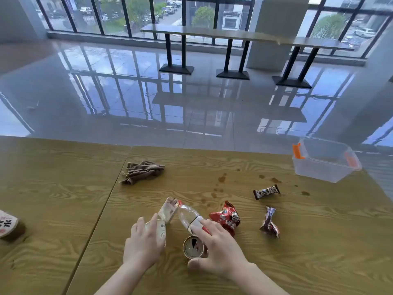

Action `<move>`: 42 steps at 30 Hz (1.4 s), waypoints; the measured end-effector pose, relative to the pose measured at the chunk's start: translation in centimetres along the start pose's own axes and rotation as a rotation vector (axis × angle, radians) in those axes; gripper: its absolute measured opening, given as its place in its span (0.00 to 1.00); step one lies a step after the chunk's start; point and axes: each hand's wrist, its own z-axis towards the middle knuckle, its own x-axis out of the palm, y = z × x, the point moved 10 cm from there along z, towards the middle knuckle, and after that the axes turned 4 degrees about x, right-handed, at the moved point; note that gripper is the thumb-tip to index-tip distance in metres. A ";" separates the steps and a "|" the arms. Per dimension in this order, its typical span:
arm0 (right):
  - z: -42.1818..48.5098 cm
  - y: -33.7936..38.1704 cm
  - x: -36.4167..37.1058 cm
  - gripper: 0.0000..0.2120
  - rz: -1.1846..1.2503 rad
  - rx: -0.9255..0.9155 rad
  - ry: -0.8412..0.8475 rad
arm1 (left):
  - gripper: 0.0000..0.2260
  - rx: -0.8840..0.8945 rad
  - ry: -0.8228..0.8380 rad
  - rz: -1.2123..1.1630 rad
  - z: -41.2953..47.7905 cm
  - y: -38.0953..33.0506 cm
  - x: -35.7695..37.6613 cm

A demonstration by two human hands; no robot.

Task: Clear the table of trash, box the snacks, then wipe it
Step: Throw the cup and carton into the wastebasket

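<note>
**Both hands on the trash at the near edge of the table**

The left hand (142, 245) grasps a small white printed tub (160, 231), fingers curled over its top. Just beyond it, a beige cardboard carton (169, 209) stands tilted against the neck of a clear plastic bottle with a red label (188, 215), which lies on its side. The right hand (221, 248) is spread over this bottle, forefinger laid along it. A round brown paper cup (193, 246) lies on its side between that finger and the thumb; I cannot tell if the hand has clasped it.

Right of the bottle lies a crumpled red foil snack bag (227, 218), and farther right two dark wrapped snack bars (266, 191) (269, 222), apart from each other. A clear plastic box with orange latches (325, 160) sits at the far right corner of the wooden table (63, 188). A crumpled brown cloth (142, 171) lies far left of centre, and brown spill stains (221, 178) dot the wood between cloth and box.
</note>
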 end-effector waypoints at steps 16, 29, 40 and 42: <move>0.5 2.3 2.6 0.33 0.011 -0.054 -0.003 | 0.37 -0.183 0.017 -0.358 -1.2 1.8 1.8; -3.8 0.3 -4.1 0.28 0.162 -0.061 -0.294 | 0.37 -0.001 -0.196 -0.401 -4.2 -4.7 -2.9; -11.1 -3.7 -7.2 0.28 0.113 0.273 -0.487 | 0.37 0.400 -0.127 -0.364 -5.3 -13.9 -3.1; -13.3 -4.1 -6.9 0.28 0.111 0.370 -0.514 | 0.38 0.474 -0.076 -0.357 -6.1 -15.5 -2.7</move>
